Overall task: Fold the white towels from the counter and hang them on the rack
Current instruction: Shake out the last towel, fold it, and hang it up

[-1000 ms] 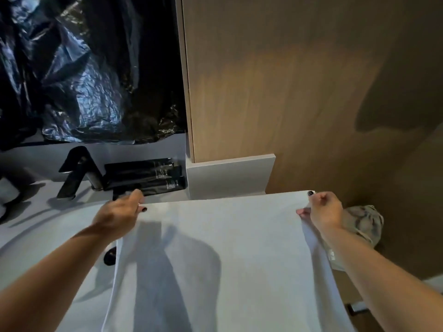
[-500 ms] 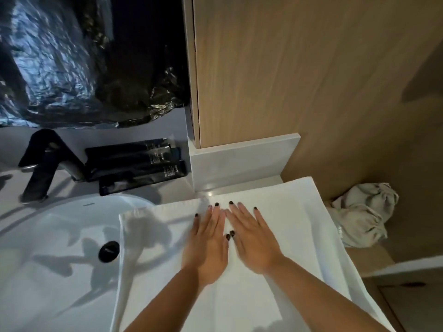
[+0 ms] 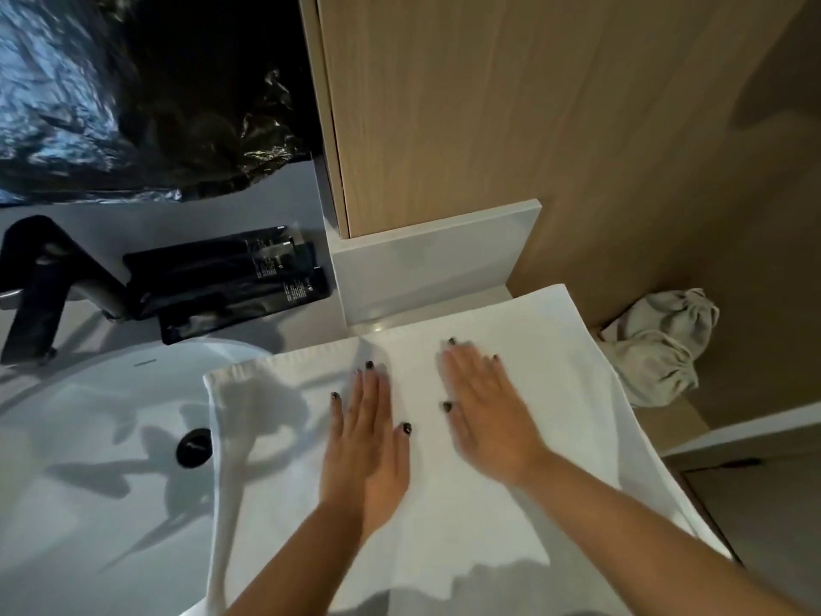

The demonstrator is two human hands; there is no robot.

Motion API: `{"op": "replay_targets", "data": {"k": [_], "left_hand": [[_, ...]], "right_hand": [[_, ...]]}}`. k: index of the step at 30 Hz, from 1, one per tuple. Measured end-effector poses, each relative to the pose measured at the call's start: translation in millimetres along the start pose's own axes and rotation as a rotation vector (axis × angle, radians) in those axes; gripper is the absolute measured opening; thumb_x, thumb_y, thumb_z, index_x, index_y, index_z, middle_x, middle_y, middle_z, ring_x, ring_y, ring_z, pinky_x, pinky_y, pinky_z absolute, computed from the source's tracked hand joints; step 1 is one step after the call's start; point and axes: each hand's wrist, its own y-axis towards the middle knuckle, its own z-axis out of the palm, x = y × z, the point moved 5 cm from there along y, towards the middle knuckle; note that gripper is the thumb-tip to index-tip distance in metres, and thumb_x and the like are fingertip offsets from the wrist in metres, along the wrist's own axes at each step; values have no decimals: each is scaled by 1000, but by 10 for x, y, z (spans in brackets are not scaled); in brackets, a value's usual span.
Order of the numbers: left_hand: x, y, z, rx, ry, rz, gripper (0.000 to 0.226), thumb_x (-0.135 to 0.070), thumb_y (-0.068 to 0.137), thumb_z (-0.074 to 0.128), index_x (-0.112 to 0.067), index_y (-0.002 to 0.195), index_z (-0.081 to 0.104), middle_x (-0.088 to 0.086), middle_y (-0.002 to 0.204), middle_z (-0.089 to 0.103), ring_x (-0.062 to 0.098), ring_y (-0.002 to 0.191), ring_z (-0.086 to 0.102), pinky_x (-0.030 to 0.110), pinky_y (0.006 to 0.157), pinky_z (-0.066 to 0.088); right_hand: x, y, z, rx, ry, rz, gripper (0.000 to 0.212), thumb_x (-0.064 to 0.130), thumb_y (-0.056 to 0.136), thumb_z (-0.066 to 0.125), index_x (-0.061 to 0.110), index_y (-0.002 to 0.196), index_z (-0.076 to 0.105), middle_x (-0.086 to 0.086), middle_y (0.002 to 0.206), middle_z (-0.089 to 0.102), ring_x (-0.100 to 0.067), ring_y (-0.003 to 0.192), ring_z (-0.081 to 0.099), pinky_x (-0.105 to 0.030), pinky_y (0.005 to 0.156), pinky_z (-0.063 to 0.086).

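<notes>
So the towel (image 3: 511,460) lies flat over the counter (image 3: 484,302), its left edge hanging over the sink (image 3: 89,460). Both hands rest side by side on top of it, left hand (image 3: 366,442) nearer the sink, right hand (image 3: 486,411) just beside it. Faucet (image 3: 40,282) sits behind the sink, packets (image 3: 226,282) right of the faucet. A crumpled cloth (image 3: 657,344) sits off the towel's right edge, on a shelf (image 3: 666,424).

Left hand (image 3: 366,442) flat, fingers (image 3: 371,389) straight, right hand (image 3: 486,413) flat, palms down, slightly apart
</notes>
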Motion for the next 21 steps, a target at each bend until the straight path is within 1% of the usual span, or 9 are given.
{"op": "replay_targets", "data": {"k": [2, 8, 9, 11, 12, 14, 16, 19, 21], "left_hand": [[-123, -151, 37, 39, 1, 38, 65, -37, 98, 29, -1, 152, 28, 14, 161, 23, 25, 149, 13, 45, 116, 12], [29, -100, 65, 85, 104, 61, 68, -44, 99, 23, -5, 154, 25, 12, 162, 19, 26, 150, 16, 47, 117, 10], [7, -96, 75, 101, 95, 51, 68, -44, 99, 21, -3, 154, 24, 13, 162, 18, 28, 150, 16, 48, 118, 10], [-70, -83, 49, 128, 75, 13, 70, -42, 98, 18, 1, 152, 23, 16, 161, 19, 28, 150, 13, 53, 121, 13], [-141, -66, 24, 135, 64, 10, 71, -42, 97, 16, 2, 152, 23, 17, 161, 18, 27, 149, 9, 55, 120, 13], [-430, -18, -18, 184, 12, 59, 73, -44, 96, 8, -2, 155, 14, 14, 164, 7, 24, 149, -7, 51, 121, 2], [-847, 25, -54, 210, -41, 144, 67, -46, 101, 8, -11, 157, 3, 9, 165, -5, 24, 151, -13, 47, 120, -4], [-1485, 101, -21, 234, 0, 234, 65, -46, 104, 16, -16, 157, -7, 8, 164, -13, 27, 151, -11, 45, 120, -4], [-1833, 151, 55, 266, 62, 258, 66, -48, 104, 14, -17, 156, -11, 9, 163, -18, 28, 151, -14, 43, 116, -10]], "right_hand": [[331, -212, 129, 49, -11, -118, 58, 35, 102, 19, 8, 154, 23, -8, 163, 17, -26, 150, 15, -47, 118, 11], [-619, -287, 22, 164, -50, 161, 75, 57, 95, 6, 17, 156, -9, 4, 163, -16, -14, 149, -18, -44, 122, -3], [-720, -337, 5, 195, -55, 196, 76, 58, 94, 4, 16, 156, -11, 3, 163, -18, -15, 149, -20, -44, 122, -4], [-685, -499, -68, 179, -16, 204, 75, 52, 94, 9, 11, 156, -3, -3, 164, -8, -19, 150, -13, -47, 122, 2], [-596, -613, -134, 127, 2, 182, 73, 47, 95, 16, 10, 157, 6, -6, 165, 1, -21, 151, -7, -49, 122, 5], [-398, -917, -331, -47, 57, 157, 64, 37, 95, 31, 12, 154, 24, -4, 162, 17, -22, 151, 4, -44, 123, 1], [-333, -1295, -552, -242, 161, 246, 54, 29, 95, 43, 17, 147, 42, 3, 156, 33, -20, 149, 18, -40, 123, 3], [-448, -1898, -727, -473, 299, 462, 40, 22, 93, 55, 20, 132, 55, 5, 144, 46, -16, 140, 35, -44, 117, 28], [-571, -2210, -752, -545, 412, 606, 34, 19, 93, 61, 25, 127, 55, 10, 139, 44, -10, 134, 37, -39, 108, 38]]}}
